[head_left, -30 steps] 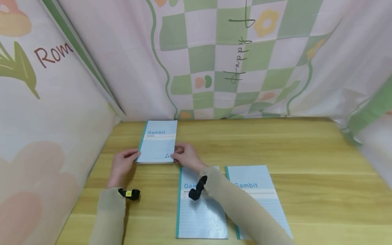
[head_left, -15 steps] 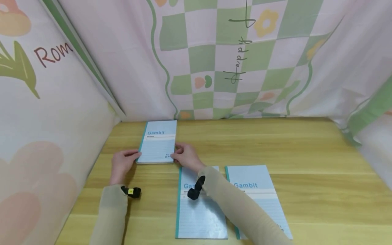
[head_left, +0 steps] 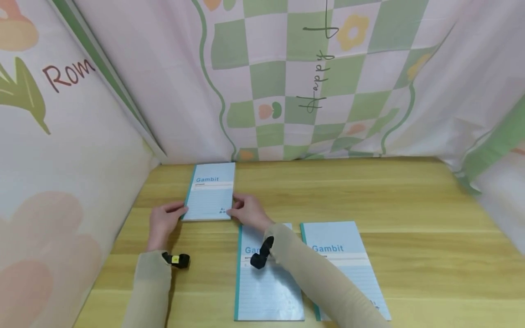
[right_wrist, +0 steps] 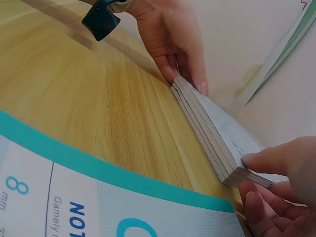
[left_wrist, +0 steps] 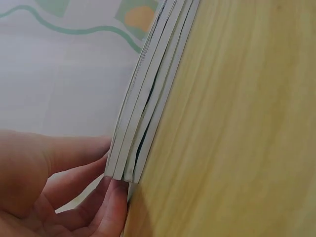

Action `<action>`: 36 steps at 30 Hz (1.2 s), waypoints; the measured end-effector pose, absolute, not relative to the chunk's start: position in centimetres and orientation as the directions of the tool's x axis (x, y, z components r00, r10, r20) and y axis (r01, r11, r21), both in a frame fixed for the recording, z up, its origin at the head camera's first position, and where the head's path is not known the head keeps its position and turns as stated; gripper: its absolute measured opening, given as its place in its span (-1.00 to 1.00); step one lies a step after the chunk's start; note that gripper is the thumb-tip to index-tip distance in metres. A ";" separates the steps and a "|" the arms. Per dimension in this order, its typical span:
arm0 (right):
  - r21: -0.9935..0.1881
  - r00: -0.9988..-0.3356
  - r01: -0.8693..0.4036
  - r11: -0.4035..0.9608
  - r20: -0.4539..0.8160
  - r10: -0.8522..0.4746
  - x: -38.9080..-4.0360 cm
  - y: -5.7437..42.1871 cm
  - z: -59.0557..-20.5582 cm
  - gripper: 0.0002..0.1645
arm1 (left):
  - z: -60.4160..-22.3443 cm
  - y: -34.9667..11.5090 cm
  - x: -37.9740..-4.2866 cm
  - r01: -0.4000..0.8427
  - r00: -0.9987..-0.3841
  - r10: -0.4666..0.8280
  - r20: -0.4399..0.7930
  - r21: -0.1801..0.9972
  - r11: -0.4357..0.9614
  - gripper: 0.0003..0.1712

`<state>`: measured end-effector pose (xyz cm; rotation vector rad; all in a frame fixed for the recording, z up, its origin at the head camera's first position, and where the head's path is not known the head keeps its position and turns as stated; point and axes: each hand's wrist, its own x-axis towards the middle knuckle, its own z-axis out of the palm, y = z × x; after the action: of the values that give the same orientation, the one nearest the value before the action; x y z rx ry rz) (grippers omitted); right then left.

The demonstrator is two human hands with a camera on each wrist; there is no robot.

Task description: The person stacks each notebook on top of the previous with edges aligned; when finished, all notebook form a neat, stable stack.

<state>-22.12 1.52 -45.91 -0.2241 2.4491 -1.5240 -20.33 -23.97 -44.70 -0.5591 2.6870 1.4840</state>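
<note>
A neat stack of several light-blue "Gambit" notebooks [head_left: 210, 193] with teal spines lies at the back left of the table. My left hand [head_left: 162, 225] pinches its near left corner, thumb on the top cover; in the left wrist view the fingers [left_wrist: 116, 207] reach under the lower edge. On the near right corner my right hand [head_left: 251, 213] grips the stack, its thumb over the printed corner. Layered page edges of the stack [right_wrist: 205, 133] show in the right wrist view, where slim gaps run between the notebooks.
Two more notebooks lie flat nearer the front: one [head_left: 268, 296] partly under my right wrist, another [head_left: 361, 273] beside it, partly covered by the right sleeve. The wooden table [head_left: 443, 255] meets a patterned curtain [head_left: 303, 114] at the back and a printed white wall [head_left: 94, 150] on the left.
The head view has shifted slightly. Both hands keep their hold on the notebook stack, which stays in about the same place.
</note>
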 end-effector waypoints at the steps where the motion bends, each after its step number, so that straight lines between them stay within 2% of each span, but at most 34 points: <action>1: -0.897 -0.957 0.001 0.442 -0.128 -0.259 -22.1 1.5 -46.0 -0.19 | -44.8 -24.0 -20.4 -0.321 -0.935 -0.298 -0.192 0.816 0.480 -0.56; 7: -0.904 -0.949 0.011 0.426 -0.143 -0.280 -22.3 1.6 -46.1 -0.20 | -45.0 -24.2 -20.3 -0.329 -0.933 -0.295 -0.204 0.817 0.474 -0.56; 12: -0.940 -0.939 0.080 0.332 -0.184 -0.292 -22.4 2.1 -45.8 -0.26 | -44.7 -24.2 -20.0 -0.332 -0.931 -0.300 -0.206 0.822 0.464 -0.46; 19: -0.971 -0.946 0.032 0.236 -0.106 -0.307 -22.4 3.3 -44.3 -0.28 | -43.1 -23.5 -19.6 -0.255 -0.942 -0.314 -0.121 0.866 0.429 -0.32; 28: -0.972 -0.952 -0.039 0.232 -0.034 -0.303 -21.7 5.8 -42.1 -0.27 | -41.1 -21.0 -18.6 -0.064 -0.977 -0.212 0.036 0.893 0.445 -0.38; 36: -0.964 -0.962 -0.034 0.264 -0.040 -0.272 -20.7 9.3 -41.2 -0.26 | -41.0 -18.5 -17.2 -0.004 -0.996 -0.081 0.040 0.879 0.477 -0.41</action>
<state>-20.71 9.28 -41.24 -0.2866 2.3324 -1.7714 -17.16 -18.52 -41.04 -0.0791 2.7638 1.6445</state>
